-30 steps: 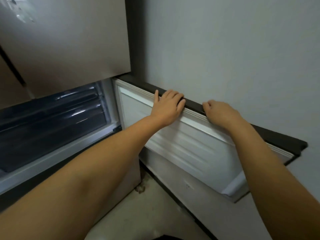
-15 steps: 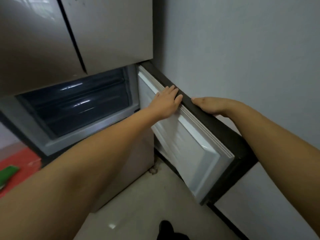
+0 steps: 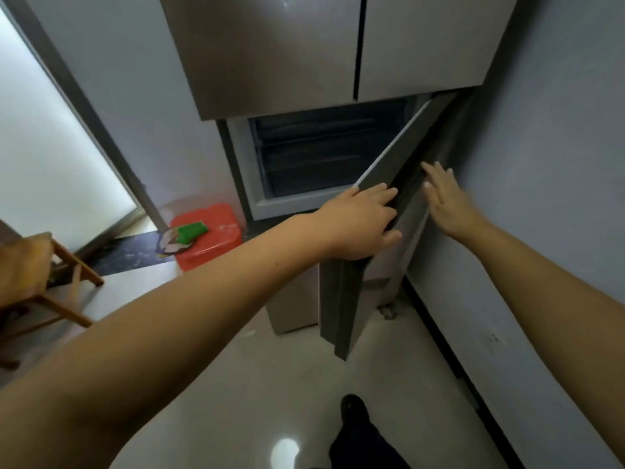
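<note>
Right, on my feed the tall grey fridge (image 3: 304, 55) fills the top of the view, its two upper doors closed and its dark lower compartment (image 3: 321, 154) showing shelves. The lower door (image 3: 385, 157) stands half open, hinged on the side next to the wall (image 3: 541, 164). I see it nearly edge-on, a pale grey panel with a dark strip running down its length. My left arm stretches straight out across the view, and the left hand (image 3: 358, 228) grips the door's free upper corner, fingers curled over the edge and thumb on the far side. My right hand (image 3: 446, 204) lies flat against the wall-side face, its fingers (image 3: 436, 177) straight, close together and holding nothing.
</note>
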A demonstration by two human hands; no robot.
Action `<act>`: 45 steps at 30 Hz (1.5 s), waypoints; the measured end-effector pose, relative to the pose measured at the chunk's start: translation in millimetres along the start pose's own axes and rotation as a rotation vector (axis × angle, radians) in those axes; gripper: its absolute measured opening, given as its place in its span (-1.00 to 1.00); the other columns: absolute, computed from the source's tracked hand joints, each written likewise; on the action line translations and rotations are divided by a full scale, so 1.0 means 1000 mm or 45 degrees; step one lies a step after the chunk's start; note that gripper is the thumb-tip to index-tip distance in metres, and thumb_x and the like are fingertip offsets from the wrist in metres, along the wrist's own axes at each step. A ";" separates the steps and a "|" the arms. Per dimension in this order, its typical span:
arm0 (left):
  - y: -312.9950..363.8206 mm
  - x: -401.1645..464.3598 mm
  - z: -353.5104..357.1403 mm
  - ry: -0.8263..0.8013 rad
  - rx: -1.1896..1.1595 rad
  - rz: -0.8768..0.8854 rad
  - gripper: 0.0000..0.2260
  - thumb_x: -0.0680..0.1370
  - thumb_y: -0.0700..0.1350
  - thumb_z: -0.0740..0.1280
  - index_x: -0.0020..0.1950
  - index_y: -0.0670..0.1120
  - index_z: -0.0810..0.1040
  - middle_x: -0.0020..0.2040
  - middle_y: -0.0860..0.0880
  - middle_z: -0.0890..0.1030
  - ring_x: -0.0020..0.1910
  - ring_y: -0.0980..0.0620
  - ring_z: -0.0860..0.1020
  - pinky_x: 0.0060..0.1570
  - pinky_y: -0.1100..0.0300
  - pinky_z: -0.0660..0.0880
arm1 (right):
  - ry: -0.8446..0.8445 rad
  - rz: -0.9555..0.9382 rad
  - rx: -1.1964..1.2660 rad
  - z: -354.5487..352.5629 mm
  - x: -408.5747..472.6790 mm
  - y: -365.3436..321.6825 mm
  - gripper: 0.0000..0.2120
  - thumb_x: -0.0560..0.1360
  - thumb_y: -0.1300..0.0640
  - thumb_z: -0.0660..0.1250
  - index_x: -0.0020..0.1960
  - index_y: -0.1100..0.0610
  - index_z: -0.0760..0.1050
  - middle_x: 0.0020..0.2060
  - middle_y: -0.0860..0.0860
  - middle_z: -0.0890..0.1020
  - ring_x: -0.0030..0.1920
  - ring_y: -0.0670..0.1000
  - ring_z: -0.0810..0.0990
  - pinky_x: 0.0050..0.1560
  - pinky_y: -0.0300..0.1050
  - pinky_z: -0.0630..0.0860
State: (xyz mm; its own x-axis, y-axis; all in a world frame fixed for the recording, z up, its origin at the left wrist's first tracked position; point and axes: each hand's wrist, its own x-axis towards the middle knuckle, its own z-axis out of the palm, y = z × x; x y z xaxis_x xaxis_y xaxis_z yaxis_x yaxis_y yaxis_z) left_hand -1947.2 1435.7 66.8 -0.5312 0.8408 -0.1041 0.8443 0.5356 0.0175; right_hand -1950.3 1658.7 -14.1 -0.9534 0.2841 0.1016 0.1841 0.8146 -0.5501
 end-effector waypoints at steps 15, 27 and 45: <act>-0.148 0.025 0.067 0.283 0.389 -0.761 -0.33 0.59 -0.17 0.14 0.58 -0.08 -0.19 0.60 -0.07 -0.12 0.57 -0.03 -0.21 0.44 -0.15 -0.35 | -0.103 -0.308 -0.550 0.063 0.118 -0.064 -0.24 0.56 0.29 0.12 0.57 0.02 -0.27 0.56 -0.02 -0.23 0.56 0.03 -0.25 0.52 0.16 -0.17; -0.216 0.077 0.073 0.292 0.236 -1.034 -0.19 0.53 -0.23 0.17 0.50 -0.03 -0.42 0.47 -0.06 -0.46 0.47 -0.06 -0.43 0.45 -0.15 -0.30 | -0.097 -0.455 -0.661 0.091 0.177 -0.061 -0.16 0.53 0.25 0.18 0.55 0.12 -0.37 0.50 0.03 -0.42 0.53 0.08 -0.37 0.51 0.13 -0.21; -0.208 0.082 0.049 0.192 0.135 -1.130 -0.33 0.60 -0.13 0.13 0.58 -0.04 -0.22 0.59 -0.04 -0.18 0.57 -0.05 -0.22 0.48 -0.19 -0.19 | -0.327 -0.312 -0.123 0.051 0.151 -0.068 -0.37 0.60 0.03 0.14 0.58 -0.07 -0.08 0.55 -0.13 -0.20 0.56 -0.01 -0.24 0.53 0.13 -0.11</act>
